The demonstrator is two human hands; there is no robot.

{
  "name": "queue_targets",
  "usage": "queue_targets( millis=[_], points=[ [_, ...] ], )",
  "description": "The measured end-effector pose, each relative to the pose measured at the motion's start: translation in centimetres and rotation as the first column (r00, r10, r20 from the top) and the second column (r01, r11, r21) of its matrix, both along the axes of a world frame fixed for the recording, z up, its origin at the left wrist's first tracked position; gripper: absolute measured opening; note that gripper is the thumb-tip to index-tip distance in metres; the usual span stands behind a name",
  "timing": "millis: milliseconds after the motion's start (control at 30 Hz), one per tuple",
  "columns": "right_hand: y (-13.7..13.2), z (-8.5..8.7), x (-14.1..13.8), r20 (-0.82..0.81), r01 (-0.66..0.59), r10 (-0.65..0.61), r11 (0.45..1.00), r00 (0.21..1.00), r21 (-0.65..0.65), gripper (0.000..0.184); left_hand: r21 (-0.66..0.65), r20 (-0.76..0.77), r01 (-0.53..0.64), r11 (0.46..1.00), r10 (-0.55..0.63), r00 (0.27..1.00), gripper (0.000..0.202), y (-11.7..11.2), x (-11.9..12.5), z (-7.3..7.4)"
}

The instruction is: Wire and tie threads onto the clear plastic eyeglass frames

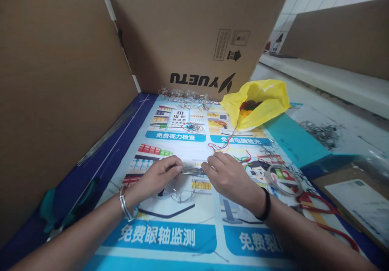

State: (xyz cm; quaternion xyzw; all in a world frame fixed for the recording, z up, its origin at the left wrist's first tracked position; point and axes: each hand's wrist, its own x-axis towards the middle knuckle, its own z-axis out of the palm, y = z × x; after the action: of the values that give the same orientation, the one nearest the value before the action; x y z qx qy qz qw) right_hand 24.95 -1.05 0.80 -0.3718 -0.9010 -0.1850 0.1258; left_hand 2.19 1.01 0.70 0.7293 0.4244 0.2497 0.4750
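My left hand (pixel 161 177) and my right hand (pixel 225 177) meet over the middle of the printed mat (pixel 209 230). Stretched between their pinched fingertips is a thin, greyish bundle of twisted wire (pixel 192 171); its exact make-up is too blurred to tell. Fine wire loops (pixel 182 196) hang or lie just below it. Past my right fingers, red, yellow and green threads (pixel 225 146) trail over the mat.
Cardboard walls (pixel 182 31) stand left and behind. A yellow bag (pixel 275 94) with coloured contents sits back right. At right are a tape roll (pixel 300 188), red-handled scissors (pixel 320 206) and a wire-piece heap (pixel 322 132); at left, a green-handled tool (pixel 48 210). Wire tangles (pixel 185 94) line the back.
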Motion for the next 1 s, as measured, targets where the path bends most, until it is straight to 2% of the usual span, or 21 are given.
queue_targets(
  millis=[200, 400, 600, 833, 1000],
  points=[
    [0.1, -0.2, 0.0, -0.007, 0.000, 0.000, 1.000, 1.000, -0.001, 0.013, 0.083, 0.007, 0.002, 0.997, -0.003, 1.000, 0.019, 0.0, 0.1, 0.1],
    [0.2, -0.6, 0.0, -0.021, -0.003, 0.003, 1.000, 1.000, -0.009, 0.013, 0.080, 0.000, -0.001, 0.997, 0.001, 1.000, 0.016, 0.1, 0.1, 0.0],
    [0.2, -0.5, 0.1, 0.019, 0.005, -0.004, 1.000, 1.000, -0.029, 0.012, 0.150, -0.049, 0.004, 0.989, 0.003, 0.999, 0.015, 0.2, 0.2, 0.0],
    [0.2, -0.8, 0.0, 0.029, 0.018, -0.017, 0.999, 0.999, -0.035, 0.011, 0.117, -0.062, 0.010, 0.993, -0.003, 0.998, 0.017, 0.2, 0.2, -0.1],
    [0.3, -1.0, -0.1, 0.024, 0.021, -0.019, 0.999, 1.000, -0.043, 0.010, 0.172, -0.094, 0.012, 0.985, 0.004, 0.996, 0.019, 0.2, 0.2, 0.0]
  ],
)
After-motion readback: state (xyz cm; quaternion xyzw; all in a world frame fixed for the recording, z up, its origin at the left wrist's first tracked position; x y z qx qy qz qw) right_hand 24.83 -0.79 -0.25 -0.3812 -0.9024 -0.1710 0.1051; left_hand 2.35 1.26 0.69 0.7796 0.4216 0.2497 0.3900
